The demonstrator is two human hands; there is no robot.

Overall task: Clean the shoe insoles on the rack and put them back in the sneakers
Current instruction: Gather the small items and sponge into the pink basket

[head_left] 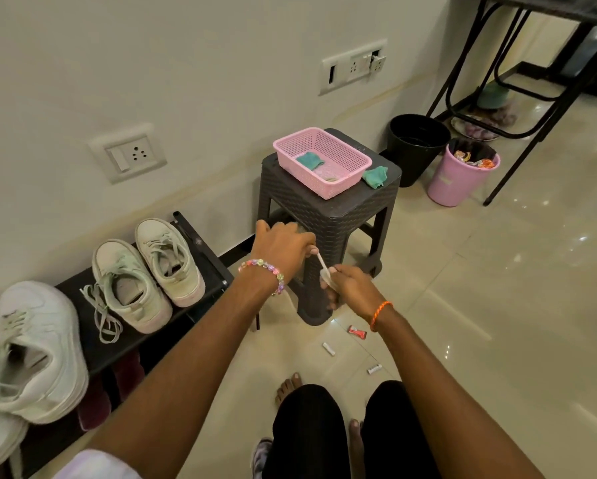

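A pink mesh basket sits on top of a dark wicker-pattern stool against the wall; inside it lie a folded teal cloth and something pale on its floor that is too small to make out. A second teal cloth lies on the stool top, just beside the basket's right corner. To the right, on the tiled floor, a black bin stands near the wall, and a pink bin lined with dark plastic holds coloured wrappers. In front of the stool, the left hand and the right hand both have their grip clenched on a thin pale item stretched between them; it may be an insole seen edge-on, but that cannot be told for sure. The left wrist wears a bracelet of pastel beads, the right an orange thread. At left, a low dark shoe rack carries a pair of pale green sneakers with loose laces and, nearer the camera, white sneakers; dark red footwear shows on the shelf beneath. Three small wrappers lie on the floor near the person's bare feet.
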